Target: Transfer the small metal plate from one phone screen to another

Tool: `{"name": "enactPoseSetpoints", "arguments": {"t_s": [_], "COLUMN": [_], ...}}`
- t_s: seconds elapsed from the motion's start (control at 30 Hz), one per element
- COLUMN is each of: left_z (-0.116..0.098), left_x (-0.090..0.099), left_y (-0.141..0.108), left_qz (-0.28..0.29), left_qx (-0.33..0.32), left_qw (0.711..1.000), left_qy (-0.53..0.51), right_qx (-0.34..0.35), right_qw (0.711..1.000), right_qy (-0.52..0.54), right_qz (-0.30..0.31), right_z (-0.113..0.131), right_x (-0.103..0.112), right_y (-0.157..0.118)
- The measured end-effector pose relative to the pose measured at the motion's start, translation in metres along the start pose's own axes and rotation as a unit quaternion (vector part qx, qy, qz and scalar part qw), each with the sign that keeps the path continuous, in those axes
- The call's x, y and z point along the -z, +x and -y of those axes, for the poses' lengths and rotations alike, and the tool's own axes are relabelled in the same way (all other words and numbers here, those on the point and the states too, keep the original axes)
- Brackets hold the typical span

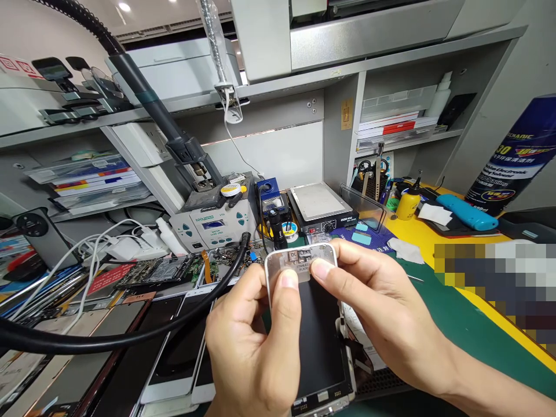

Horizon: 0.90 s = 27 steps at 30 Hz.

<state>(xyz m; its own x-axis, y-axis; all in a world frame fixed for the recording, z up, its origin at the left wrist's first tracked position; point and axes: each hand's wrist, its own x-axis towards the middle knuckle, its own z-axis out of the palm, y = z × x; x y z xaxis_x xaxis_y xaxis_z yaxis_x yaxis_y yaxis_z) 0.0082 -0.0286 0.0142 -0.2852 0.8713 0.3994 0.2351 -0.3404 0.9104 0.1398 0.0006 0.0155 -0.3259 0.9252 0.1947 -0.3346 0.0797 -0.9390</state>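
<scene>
Far left there's a row of flat black-and-white phone panels (160, 318) on the tabletop, w/ a thick black rubber hose (234, 272) curving over, then a boxy grey soldering station (215, 217) behind. Mid-view, the left hand (256, 359) has its fingers closed round a white-rimmed phone w/ a black screen (321, 341), thumb pressing a thin silver metal blade (303, 266) at the top end. Right hand (391, 313) grips the other side, thumb on the blade too. Progress-wise AFAICT: blade's at the top end, black screen's in the frame, dark ribbon flex (359, 354) hangs off the right edge. Can't tell if the blade's under anything tbh. Far right: squat yellow plastic bottle (408, 200), tall blue spray can (512, 156).
</scene>
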Motion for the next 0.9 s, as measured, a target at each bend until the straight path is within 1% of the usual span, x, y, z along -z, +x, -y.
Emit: {"name": "enactPoseSetpoints", "arguments": {"t_s": [0.17,0.4,0.67,0.73,0.9], "left_z": [0.0016,-0.0023,-0.0002,0.0012,0.0042], "left_x": [0.0009,-0.0016,-0.0007,0.0007,0.0046], "left_y": [-0.0003,-0.0004,0.0001,0.0002,0.0003], "left_qz": [0.002,-0.013,-0.005,-0.004,0.011], "left_qx": [0.002,-0.005,0.001,-0.001,-0.03], "left_qw": [1.0,1.0,1.0,1.0,0.998], "left_qy": [0.005,0.004,-0.008,0.001,0.045], "right_qx": [0.002,0.001,0.017,0.023,0.029], "right_qw": [1.0,1.0,1.0,0.999,0.999], "right_qy": [0.007,0.007,-0.012,-0.021,-0.032], "right_qz": [0.002,0.011,0.008,0.008,0.005], "right_z": [-0.0016,-0.0005,-0.0002,0.0003,0.001], "right_x": [0.0009,0.0008,-0.0003,-0.0007,-0.0017], "right_y": [0.0,-0.0005,0.001,0.0005,-0.0011]}}
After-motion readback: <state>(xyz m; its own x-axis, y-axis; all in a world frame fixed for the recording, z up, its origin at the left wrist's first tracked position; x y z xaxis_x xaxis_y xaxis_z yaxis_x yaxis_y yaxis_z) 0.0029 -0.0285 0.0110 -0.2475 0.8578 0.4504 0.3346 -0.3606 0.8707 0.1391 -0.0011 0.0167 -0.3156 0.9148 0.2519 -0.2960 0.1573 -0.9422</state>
